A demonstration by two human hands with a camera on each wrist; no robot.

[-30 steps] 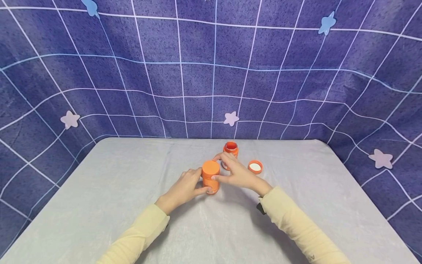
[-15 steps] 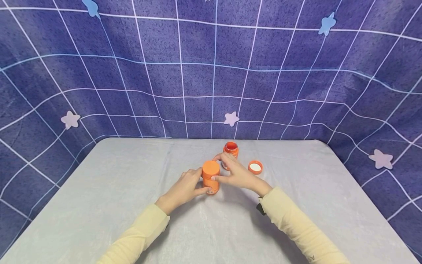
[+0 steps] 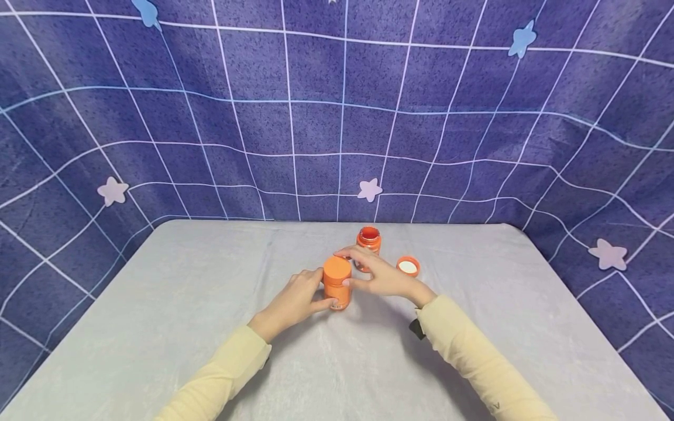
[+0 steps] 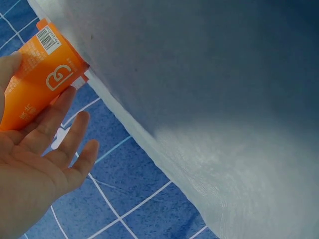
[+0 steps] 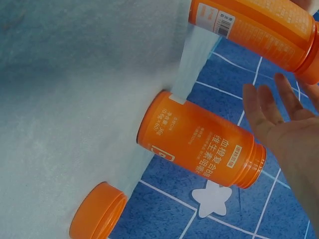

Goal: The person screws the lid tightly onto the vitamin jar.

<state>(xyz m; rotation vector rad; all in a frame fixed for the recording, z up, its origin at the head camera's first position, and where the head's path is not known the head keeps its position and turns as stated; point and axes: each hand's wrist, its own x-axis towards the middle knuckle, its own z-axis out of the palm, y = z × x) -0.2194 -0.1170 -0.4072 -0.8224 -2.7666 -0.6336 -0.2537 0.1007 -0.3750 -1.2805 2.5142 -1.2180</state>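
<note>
Capped jar [image 3: 334,287], L hand [image 3: 295,297] gripping, logo [image 4: 60,77] in L-wrist cam only

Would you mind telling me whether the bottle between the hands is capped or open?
Capped: the head view shows the orange lid atop the bottle; whether it is screwed tight, I cannot tell.

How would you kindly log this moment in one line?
left hand: holds capped bottle | right hand: grips fitted cap | open bottle: upright, behind | loose cap: on table, inside up
</note>
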